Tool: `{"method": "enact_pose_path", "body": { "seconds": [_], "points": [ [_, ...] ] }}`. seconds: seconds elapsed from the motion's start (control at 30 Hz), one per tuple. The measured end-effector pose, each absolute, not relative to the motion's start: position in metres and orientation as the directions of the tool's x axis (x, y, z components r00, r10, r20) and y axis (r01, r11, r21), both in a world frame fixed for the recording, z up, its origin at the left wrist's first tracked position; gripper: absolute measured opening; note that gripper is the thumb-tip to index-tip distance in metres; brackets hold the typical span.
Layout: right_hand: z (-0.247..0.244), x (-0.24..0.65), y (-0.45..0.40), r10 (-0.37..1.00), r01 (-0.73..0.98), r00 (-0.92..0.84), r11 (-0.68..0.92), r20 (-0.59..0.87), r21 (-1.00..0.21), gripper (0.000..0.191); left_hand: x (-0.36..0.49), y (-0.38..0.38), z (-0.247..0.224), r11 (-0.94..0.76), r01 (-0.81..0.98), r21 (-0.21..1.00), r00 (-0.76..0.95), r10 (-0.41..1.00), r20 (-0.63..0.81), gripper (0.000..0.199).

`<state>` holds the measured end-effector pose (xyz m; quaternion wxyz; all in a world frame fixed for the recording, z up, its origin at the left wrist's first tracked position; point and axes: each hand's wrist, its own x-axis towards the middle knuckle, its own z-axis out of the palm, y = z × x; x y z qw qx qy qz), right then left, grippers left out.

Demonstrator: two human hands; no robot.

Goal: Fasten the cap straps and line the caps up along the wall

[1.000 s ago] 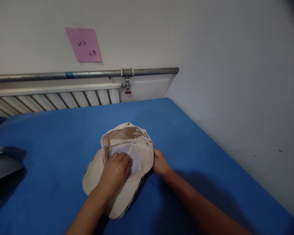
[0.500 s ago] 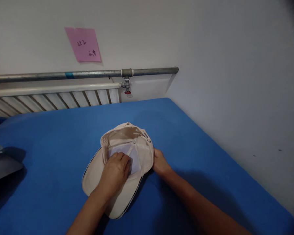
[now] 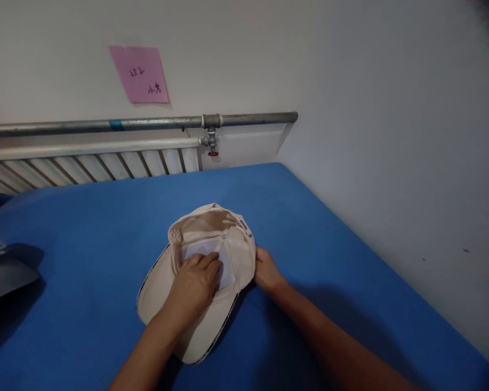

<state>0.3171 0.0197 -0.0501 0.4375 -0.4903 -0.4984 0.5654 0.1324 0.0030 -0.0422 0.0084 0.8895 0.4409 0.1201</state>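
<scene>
Two hands on one cream cap (image 3: 232, 266), the left hand's fingers straighter than half a second ago.
Nearest, the left hand (image 3: 193, 282) reaches over the brim into the upturned crown, its fingers now flatter and slightly parted against the pale lavender lining panel (image 3: 226, 274); whether they pinch anything, I cannot tell. The right hand (image 3: 268, 271) touches the crown's right side, as before, its fingertips hidden behind, so their grip cannot be told. The cap has kept its place on the one blue tabletop (image 3: 106, 260), brim toward the wearer. One grey brimmed item (image 3: 10, 279) sits at the left edge, partly cut off. Beyond: one ribbed radiator (image 3: 142, 163), one red-handled valve (image 3: 212, 142), one metal pipe (image 3: 158, 124), one pink note (image 3: 142, 76).
</scene>
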Motion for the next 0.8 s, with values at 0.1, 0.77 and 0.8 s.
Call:
{"method": "enact_pose_path", "body": {
  "seconds": [0.1, 0.77, 0.8],
  "points": [
    [-0.0500, 0.3162, 0.0194, 0.985, -0.007, -0.128, -0.119, -0.117, -0.993, 0.032, 0.1325, 0.0024, -0.0415, -0.610, 0.785, 0.107, 0.585, 0.787, 0.196, 0.030],
    [-0.0506, 0.3160, 0.0196, 0.989, 0.039, -0.142, -0.040, -0.045, -0.998, 0.037, 0.1341, 0.0003, -0.0366, -0.570, 0.807, 0.156, 0.551, 0.821, 0.149, 0.031],
    [-0.0506, 0.3161, 0.0196, 0.989, 0.054, -0.145, -0.023, -0.030, -0.998, 0.036, 0.1343, 0.0002, -0.0361, -0.567, 0.809, 0.158, 0.549, 0.823, 0.142, 0.030]
  ]
}}
